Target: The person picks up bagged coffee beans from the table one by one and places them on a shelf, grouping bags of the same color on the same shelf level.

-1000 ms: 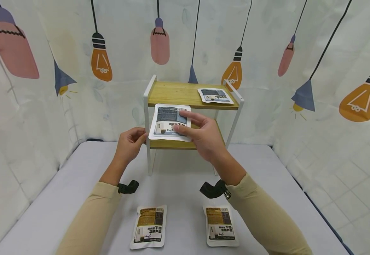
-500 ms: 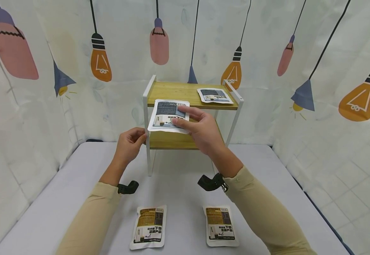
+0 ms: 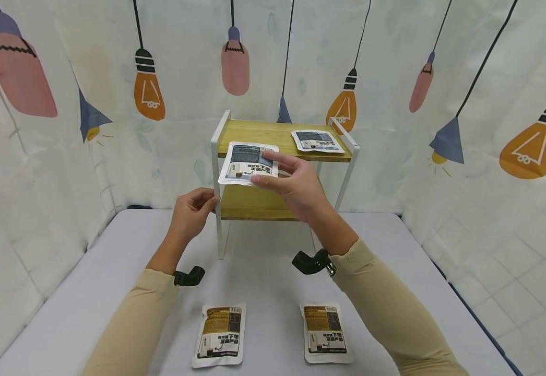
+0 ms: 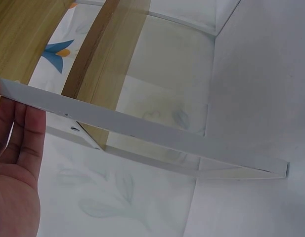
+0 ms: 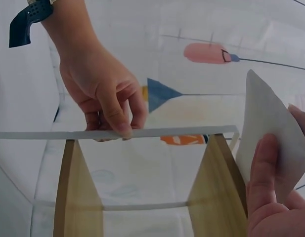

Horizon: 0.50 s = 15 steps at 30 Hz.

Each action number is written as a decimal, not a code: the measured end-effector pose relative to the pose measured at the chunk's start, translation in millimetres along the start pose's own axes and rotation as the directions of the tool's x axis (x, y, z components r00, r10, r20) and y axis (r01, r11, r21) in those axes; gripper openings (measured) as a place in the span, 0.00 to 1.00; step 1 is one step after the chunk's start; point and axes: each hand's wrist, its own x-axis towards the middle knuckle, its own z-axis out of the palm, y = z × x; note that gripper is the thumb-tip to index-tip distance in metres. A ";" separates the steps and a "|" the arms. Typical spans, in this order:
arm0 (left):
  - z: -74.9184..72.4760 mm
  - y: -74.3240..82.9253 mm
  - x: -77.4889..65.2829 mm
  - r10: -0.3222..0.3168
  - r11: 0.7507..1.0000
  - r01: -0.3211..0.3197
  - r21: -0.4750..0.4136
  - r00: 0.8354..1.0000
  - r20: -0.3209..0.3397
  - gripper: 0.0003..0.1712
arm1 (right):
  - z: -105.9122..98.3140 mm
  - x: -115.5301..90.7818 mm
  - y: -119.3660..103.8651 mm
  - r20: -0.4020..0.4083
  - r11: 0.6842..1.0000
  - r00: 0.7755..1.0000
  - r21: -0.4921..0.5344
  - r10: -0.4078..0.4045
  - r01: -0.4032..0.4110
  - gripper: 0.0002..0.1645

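Note:
My right hand (image 3: pixel 303 190) holds a white pouch (image 3: pixel 246 163) with a blue-and-white printed label, thumb and fingers on its right side. The pouch is tilted at the front left of the top board (image 3: pixel 254 131) of a two-tier shelf. In the right wrist view the plain back of this pouch (image 5: pixel 261 118) shows. My left hand (image 3: pixel 192 213) pinches the shelf's white front left post (image 3: pixel 217 180) between thumb and fingers, as the right wrist view confirms. A similar pouch (image 3: pixel 317 141) lies at the right end of the top board.
Two pouches with brown labels, one on the left (image 3: pixel 219 335) and one on the right (image 3: pixel 325 334), lie on the white table (image 3: pixel 263 282) near the front. The shelf's lower board (image 3: pixel 256 203) sits below. A cloth backdrop printed with lamps surrounds the table.
My right hand has raised the held pouch slightly, from in front of the shelf up to about the top board's front edge. The left hand stays on the post.

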 end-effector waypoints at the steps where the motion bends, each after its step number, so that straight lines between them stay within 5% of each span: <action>1: -0.1 -0.4 0.2 0.002 1.000 -0.002 0.000 1.000 0.000 0.15 | -0.3 0.3 -0.6 0.008 1.000 1.000 0.002 -0.002 0.002 0.37; 15: -1.0 -0.1 -0.1 0.023 1.000 -0.023 0.013 1.000 0.013 0.16 | -0.1 1.9 -7.3 0.041 0.999 0.999 -0.028 0.020 -0.019 0.43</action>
